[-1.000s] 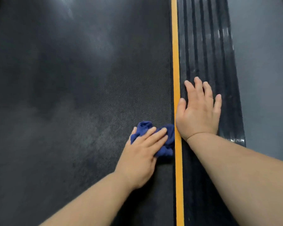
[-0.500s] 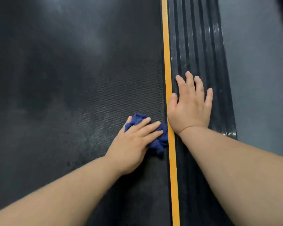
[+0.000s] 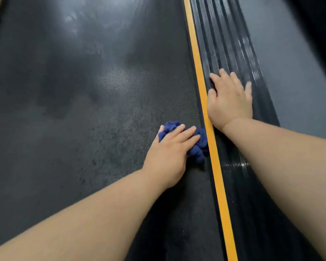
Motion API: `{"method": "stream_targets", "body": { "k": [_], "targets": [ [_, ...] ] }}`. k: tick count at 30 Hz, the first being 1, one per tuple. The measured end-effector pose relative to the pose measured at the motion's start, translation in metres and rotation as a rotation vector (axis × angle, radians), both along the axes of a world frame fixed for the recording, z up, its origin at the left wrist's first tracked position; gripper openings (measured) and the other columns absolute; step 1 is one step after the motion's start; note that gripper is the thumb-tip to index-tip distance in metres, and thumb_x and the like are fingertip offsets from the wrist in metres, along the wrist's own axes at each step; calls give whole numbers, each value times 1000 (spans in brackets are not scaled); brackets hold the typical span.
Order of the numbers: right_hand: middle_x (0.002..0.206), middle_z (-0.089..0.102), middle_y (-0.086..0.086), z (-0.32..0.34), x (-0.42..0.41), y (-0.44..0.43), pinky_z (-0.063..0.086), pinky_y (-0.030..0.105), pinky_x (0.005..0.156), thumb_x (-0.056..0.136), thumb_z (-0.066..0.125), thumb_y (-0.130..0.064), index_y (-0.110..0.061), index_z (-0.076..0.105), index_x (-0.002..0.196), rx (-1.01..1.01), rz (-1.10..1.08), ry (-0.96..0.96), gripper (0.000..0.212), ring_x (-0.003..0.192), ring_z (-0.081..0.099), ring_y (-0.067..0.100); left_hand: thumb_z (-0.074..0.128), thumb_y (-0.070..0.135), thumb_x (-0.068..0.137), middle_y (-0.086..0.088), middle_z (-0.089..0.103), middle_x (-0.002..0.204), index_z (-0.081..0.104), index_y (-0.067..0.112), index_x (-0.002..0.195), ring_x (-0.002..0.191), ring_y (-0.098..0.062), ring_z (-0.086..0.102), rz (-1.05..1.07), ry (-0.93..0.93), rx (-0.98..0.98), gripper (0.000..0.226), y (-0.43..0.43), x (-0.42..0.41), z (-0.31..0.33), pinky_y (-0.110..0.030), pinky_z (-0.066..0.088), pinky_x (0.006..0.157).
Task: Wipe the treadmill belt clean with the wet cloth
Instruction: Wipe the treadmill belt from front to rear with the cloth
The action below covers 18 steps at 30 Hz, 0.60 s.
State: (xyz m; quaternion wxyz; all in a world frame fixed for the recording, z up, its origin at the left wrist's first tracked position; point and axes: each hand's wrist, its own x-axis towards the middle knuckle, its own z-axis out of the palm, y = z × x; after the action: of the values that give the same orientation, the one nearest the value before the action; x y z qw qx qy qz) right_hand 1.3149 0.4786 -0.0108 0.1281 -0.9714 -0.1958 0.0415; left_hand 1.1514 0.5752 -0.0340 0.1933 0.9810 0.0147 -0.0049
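Blue cloth (image 3: 197,146) pressed under flat left hand (image 3: 169,153) — right hand (image 3: 229,102) splayed on side rail (image 3: 231,53).

No readable text, labels, numbers — none

Textured belt, soft cloth
Belt (image 3: 105,102) matt, finely dimpled, with damp sheen; cloth (image 3: 198,147) crumpled blue fabric; ribbed side rail (image 3: 231,53) glossy.
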Motion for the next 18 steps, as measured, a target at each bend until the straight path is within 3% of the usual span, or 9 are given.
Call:
{"method": "stream_targets", "body": {
  "k": [3,5,9,13,15,18],
  "targets": [
    [160,9,-6,-3,-65,-39,0,48,118,98,25,-41,-31,18,150,-93,-101,36,54,147,2,18,38,27,97,5,23,156,37,22,145,144,-19,15,222,117,63,48,34,58,6,-45,2,112],
    [160,9,-5,-5,-82,-50,2,48,118,96,25,-43,-31,17,150,-111,-95,16,56,147,2,19,42,27,99,7,17,158,32,23,146,146,-19,6,236,147,49,48,50,80,7,-52,0,113],
    [159,14,-3,-6,-76,-43,5,50,118,95,28,-42,-30,22,149,-110,-105,10,56,147,6,21,46,22,90,5,42,147,52,20,136,139,-21,32,73,19,-20,46,31,29,-5,-60,17,113],
    [159,15,-2,-6,-77,-45,7,50,118,92,24,-43,-30,22,148,-144,-109,11,57,146,7,22,40,26,84,4,53,138,61,20,127,130,-21,44,-180,7,18,48,20,-14,-4,-48,10,114],
    [159,16,-2,-4,-76,-43,8,51,118,92,25,-43,-30,23,148,-149,-108,11,57,146,8,22,40,26,88,4,48,143,55,21,133,135,-23,40,-154,15,45,48,30,8,-4,-48,7,115],
    [159,16,-3,-6,-77,-44,7,50,118,92,26,-43,-31,22,147,-141,-123,3,57,146,8,22,43,23,96,6,30,154,39,22,144,145,-20,17,107,49,18,48,37,61,-7,-52,1,114]
  ]
}}
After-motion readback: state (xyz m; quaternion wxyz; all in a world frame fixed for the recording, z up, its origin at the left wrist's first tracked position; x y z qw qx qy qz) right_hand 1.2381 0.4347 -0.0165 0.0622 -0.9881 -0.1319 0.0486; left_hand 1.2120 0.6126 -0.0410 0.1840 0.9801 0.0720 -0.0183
